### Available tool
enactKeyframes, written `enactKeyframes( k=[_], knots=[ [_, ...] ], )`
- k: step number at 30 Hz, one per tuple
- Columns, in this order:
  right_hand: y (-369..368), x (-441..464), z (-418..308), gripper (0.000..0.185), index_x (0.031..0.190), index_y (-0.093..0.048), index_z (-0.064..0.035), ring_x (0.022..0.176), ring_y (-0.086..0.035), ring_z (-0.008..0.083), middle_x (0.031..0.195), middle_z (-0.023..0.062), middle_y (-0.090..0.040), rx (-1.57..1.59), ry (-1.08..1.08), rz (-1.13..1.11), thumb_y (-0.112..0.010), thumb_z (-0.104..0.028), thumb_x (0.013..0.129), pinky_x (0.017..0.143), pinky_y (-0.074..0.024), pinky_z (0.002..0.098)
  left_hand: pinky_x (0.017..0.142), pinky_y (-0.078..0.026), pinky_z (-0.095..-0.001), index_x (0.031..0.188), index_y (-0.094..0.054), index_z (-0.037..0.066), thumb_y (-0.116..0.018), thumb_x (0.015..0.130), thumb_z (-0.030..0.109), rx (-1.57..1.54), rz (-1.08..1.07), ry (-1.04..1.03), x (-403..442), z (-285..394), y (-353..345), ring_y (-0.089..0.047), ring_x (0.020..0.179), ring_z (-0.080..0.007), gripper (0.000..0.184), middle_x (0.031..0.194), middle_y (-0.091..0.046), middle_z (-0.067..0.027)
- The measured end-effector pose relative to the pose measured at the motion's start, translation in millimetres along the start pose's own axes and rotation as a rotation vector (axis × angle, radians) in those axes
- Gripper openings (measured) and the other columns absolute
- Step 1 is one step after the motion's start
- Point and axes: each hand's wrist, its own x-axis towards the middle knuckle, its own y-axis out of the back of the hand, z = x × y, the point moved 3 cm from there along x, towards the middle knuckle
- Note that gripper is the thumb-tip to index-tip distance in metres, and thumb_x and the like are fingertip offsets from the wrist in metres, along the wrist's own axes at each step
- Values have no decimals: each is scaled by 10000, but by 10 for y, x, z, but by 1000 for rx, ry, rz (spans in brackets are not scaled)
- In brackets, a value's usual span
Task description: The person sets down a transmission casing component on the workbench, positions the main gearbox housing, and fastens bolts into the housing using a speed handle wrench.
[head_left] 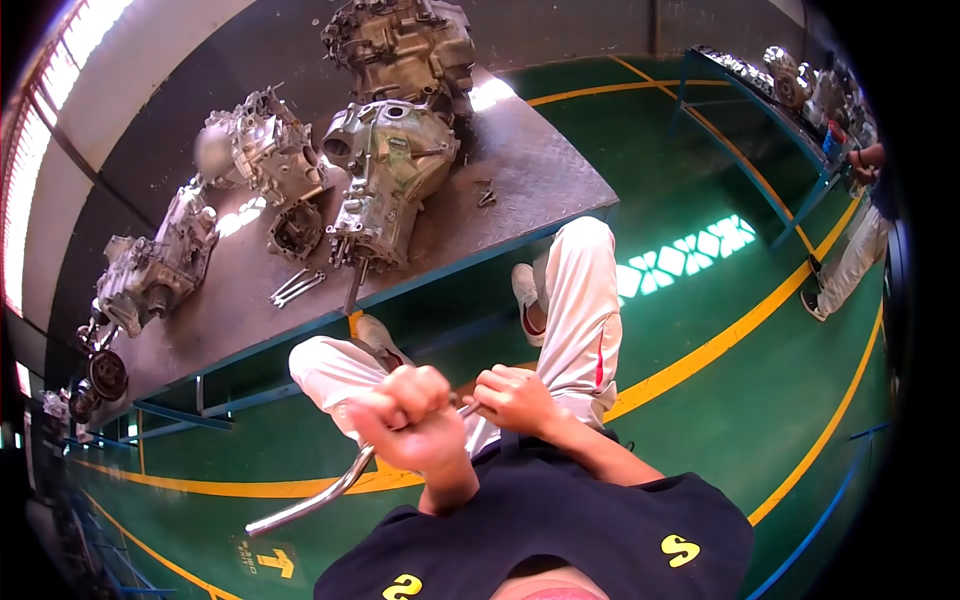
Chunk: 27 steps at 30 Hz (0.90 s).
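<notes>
A shiny bent metal bar (312, 501) crosses in front of my lap, its long free end reaching down to the left. My left hand (408, 418) is closed in a fist around its middle, which hides that stretch of the bar. The fingers of my right hand (514, 399) pinch the bar's other end, close beside the left fist. What that end looks like is covered by the fingers. Beyond my knees, a greenish gearbox housing (395, 175) stands on the metal-topped workbench (510, 180), with a shaft sticking out toward me.
More gearbox assemblies (262, 150) and a darker housing (400, 50) stand along the bench. Several wrenches (298, 287) lie near its front edge, small metal parts (487, 193) further right. At far right, a person (862, 235) stands by another loaded bench (765, 100).
</notes>
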Motion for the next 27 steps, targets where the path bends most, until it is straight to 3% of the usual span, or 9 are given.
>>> enactKeyframes(
  k=[3, 5, 7, 10, 11, 17, 20, 24, 27],
  knots=[
    [57, 25, -104, 206, 734, -562, -113, 727, -574, 190, 739, 13, -531, 165, 229, -61, -726, -233, 768, 600, -496, 321, 359, -164, -235, 738, -286, 125, -257, 1082, 386, 53, 15, -99, 171, 301, 88, -138, 416, -83, 433, 503, -230, 18],
    [94, -8, -216, 235, 724, -533, -113, 722, -568, 196, 729, 13, -530, 292, 244, -95, -735, -233, 735, 600, -495, 326, 343, -140, -229, 725, -283, 129, -243, 1088, 375, 49, 119, -173, 280, 500, 153, -118, 412, -75, 441, 504, -204, 30],
    [154, -46, -344, 264, 733, -524, -100, 736, -600, 208, 718, 28, -536, 357, 240, -108, -739, -253, 739, 612, -501, 351, 349, -158, -246, 710, -303, 126, -321, 1081, 323, -36, 93, -201, 408, 683, 339, -135, 410, -88, 421, 516, -221, 12],
    [315, -36, -537, 269, 765, -545, -68, 713, -624, 261, 735, 63, -581, 497, 184, -201, -704, -279, 818, 624, -503, 377, 361, -171, -252, 713, -336, 112, -369, 1071, 287, -63, 100, -155, 553, 825, 815, -154, 409, -98, 400, 530, -228, 6],
    [345, -32, -607, 269, 765, -545, -68, 713, -624, 261, 735, 63, -581, 514, 178, -201, -704, -279, 818, 624, -503, 377, 351, -179, -241, 742, -361, 103, -365, 1078, 304, -94, 221, -152, 577, 832, 954, -162, 414, -93, 391, 527, -223, 10],
    [207, -63, -808, 267, 781, -531, -44, 691, -643, 291, 689, 113, -602, 397, 150, -309, -612, -269, 898, 611, -510, 397, 377, -188, -244, 762, -384, 69, -408, 1066, 243, -485, 242, 32, 494, 775, 2027, -205, 449, -82, 350, 580, -242, 12],
    [196, -56, -851, 254, 763, -514, -42, 645, -643, 293, 640, 110, -592, 419, 163, -272, -597, -245, 892, 578, -505, 405, 388, -197, -232, 719, -361, 86, -416, 1057, 203, -470, 315, 10, 434, 926, 2086, -222, 443, -83, 362, 575, -255, 7],
    [177, -32, -958, 223, 748, -507, -47, 573, -639, 293, 574, 110, -576, 485, 170, -263, -580, -215, 876, 492, -478, 418, 386, -197, -218, 671, -329, 102, -434, 999, 86, -561, 239, 65, 440, 1136, 2031, -242, 429, -78, 345, 567, -268, 4],
    [314, -10, -949, 214, 766, -545, -31, 573, -643, 308, 591, 129, -596, 407, 196, -371, -570, -218, 868, 501, -499, 416, 394, -217, -228, 651, -310, 120, -442, 940, 11, -722, 305, 243, 500, 1262, 2078, -236, 435, -78, 336, 572, -257, 21]
  ],
)
